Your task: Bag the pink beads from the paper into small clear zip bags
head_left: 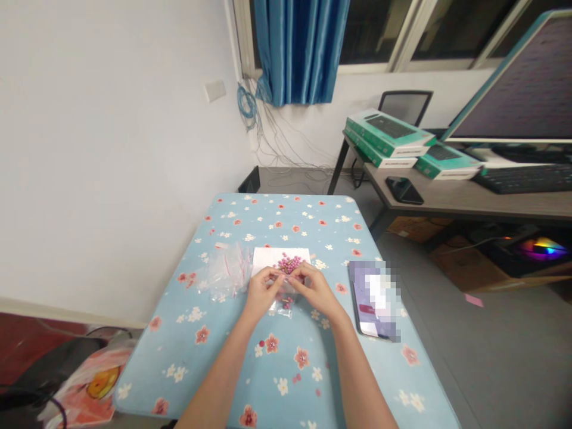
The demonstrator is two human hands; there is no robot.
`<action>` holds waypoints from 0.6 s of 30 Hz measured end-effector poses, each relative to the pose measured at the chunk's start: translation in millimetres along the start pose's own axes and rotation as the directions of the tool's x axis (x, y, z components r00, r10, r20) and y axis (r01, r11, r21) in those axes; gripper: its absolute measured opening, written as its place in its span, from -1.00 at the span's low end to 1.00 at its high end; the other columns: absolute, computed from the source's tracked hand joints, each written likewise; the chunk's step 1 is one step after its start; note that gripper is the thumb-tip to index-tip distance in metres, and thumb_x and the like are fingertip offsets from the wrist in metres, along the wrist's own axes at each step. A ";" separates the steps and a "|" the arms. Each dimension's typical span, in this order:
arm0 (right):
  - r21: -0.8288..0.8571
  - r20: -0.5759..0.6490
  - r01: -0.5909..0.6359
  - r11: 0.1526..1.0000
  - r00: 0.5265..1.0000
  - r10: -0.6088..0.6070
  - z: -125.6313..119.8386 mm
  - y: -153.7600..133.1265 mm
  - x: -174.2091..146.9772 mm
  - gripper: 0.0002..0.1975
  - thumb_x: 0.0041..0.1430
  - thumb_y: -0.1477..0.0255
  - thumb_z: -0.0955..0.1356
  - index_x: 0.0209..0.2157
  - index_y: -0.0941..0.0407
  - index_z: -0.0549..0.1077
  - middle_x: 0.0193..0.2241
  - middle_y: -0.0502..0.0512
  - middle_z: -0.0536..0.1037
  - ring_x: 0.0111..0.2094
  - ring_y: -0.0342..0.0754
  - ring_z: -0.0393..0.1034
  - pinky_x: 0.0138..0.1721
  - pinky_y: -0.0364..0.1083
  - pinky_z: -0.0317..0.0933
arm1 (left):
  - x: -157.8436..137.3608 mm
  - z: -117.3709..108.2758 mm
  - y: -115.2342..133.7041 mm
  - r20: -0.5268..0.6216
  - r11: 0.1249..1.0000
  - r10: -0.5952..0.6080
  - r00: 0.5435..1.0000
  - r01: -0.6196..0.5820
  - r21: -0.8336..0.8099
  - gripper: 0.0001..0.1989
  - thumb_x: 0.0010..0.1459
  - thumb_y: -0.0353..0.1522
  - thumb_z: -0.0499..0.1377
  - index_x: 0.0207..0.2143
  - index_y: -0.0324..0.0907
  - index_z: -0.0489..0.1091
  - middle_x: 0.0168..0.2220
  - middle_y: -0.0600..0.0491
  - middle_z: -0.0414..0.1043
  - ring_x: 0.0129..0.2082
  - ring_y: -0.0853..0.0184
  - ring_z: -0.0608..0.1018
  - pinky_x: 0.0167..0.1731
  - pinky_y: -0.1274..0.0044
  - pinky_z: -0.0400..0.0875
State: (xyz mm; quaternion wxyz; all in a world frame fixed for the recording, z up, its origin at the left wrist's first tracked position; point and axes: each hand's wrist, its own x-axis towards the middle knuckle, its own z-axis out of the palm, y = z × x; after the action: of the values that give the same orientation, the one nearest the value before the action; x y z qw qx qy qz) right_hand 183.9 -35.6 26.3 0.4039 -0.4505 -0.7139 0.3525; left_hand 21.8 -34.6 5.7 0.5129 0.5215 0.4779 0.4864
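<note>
My left hand (pixel 264 291) and my right hand (pixel 314 288) meet over the middle of the flowered table (pixel 241 369). Both pinch the top edge of a small clear zip bag (pixel 284 305), thumbs and fingertips almost touching. A few pink beads show inside the bag. Just beyond my fingers, a pile of pink beads (pixel 290 262) lies on a white sheet of paper (pixel 263 259). To the left of my left hand, several clear zip bags (pixel 227 271) with red seal lines lie in a loose stack.
A phone (pixel 373 301) lies at the table's right side. Beyond it stands a desk (pixel 384 208) with green keyboard boxes (pixel 388 140), a black phone (pixel 404 190), a keyboard (pixel 531 177) and a monitor (pixel 518 83). A plastic bag (pixel 89 387) sits on the floor at lower left.
</note>
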 end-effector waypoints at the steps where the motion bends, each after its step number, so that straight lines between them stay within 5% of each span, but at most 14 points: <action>1: -0.009 0.003 0.000 1.000 1.000 0.000 -0.4 0.0 -0.2 -0.84 0.17 0.38 0.30 -0.47 0.11 0.39 -0.45 0.00 0.41 -0.38 -0.11 0.28 -0.32 -0.13 0.11 | -0.3 0.3 0.0 0.001 1.000 -0.011 1.000 0.011 0.007 -0.74 -0.05 -0.19 0.24 -0.44 -0.23 0.40 -0.45 0.05 0.40 -0.47 0.36 0.49 -0.57 0.57 0.48; 18: -0.086 0.007 -0.009 0.996 1.000 0.009 -5.1 2.7 -2.6 -0.81 0.17 0.37 0.29 -0.50 0.12 0.40 -0.53 0.00 0.43 -0.47 -0.12 0.28 -0.38 -0.14 0.09 | -0.3 -2.3 -2.8 0.019 0.996 0.050 0.999 -0.051 0.076 -0.77 -0.02 -0.23 0.24 -0.45 -0.24 0.46 -0.44 0.02 0.43 -0.48 0.38 0.47 -0.60 0.62 0.43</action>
State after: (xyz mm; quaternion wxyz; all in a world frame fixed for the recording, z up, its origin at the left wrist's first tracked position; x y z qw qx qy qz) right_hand 190.2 -36.3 25.4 0.3797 -0.4693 -0.7281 0.3248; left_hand 19.5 -34.7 2.9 0.4842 0.5566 0.4786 0.4762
